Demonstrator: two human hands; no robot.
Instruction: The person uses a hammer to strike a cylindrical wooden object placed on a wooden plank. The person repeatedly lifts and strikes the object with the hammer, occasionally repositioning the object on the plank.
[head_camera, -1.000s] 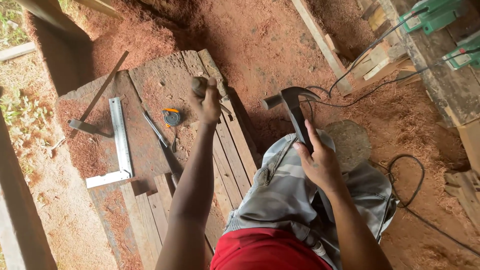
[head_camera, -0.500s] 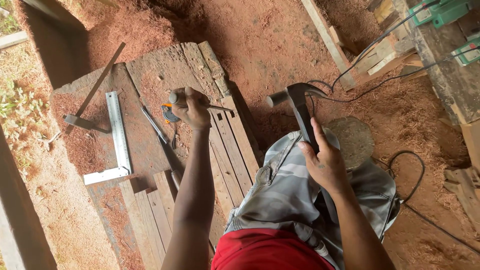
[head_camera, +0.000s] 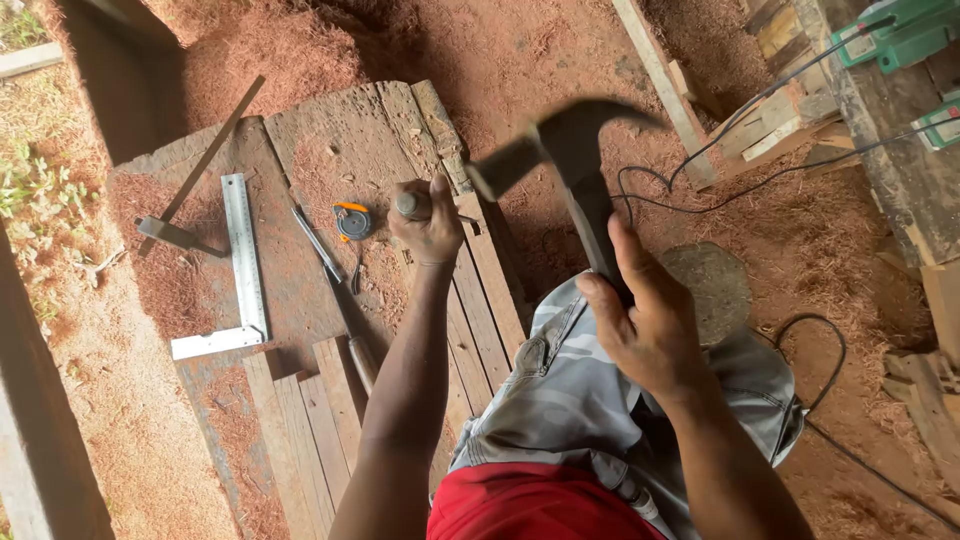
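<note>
- Head view is looking straight down on a person who is kneeling over weathered wooden boards (head_camera: 340, 150) lying on red sawdust ground.
- Right hand (head_camera: 655, 330) is gripping the handle of a claw hammer (head_camera: 575, 160), fingers wrapped tight, the head blurring above the boards' right edge.
- Left hand (head_camera: 428, 222) is clenching around a chisel (head_camera: 412, 205) with a rounded handle, pressing it down onto the narrow planks near the boards' right side; a thin metal tip is poking out to the right of the fist.
- Just left of that hand, a small round tape measure (head_camera: 352, 222) with an orange tab is sitting on the boards, beside a long slim tool (head_camera: 335, 290) with a wooden handle.
- Further left, a metal framing square (head_camera: 240, 270) is lying flat, its short leg pointing left.
- Black cable (head_camera: 760, 180) is snaking across the sawdust on the right, running up toward green power tools (head_camera: 895, 35) on a bench.
</note>
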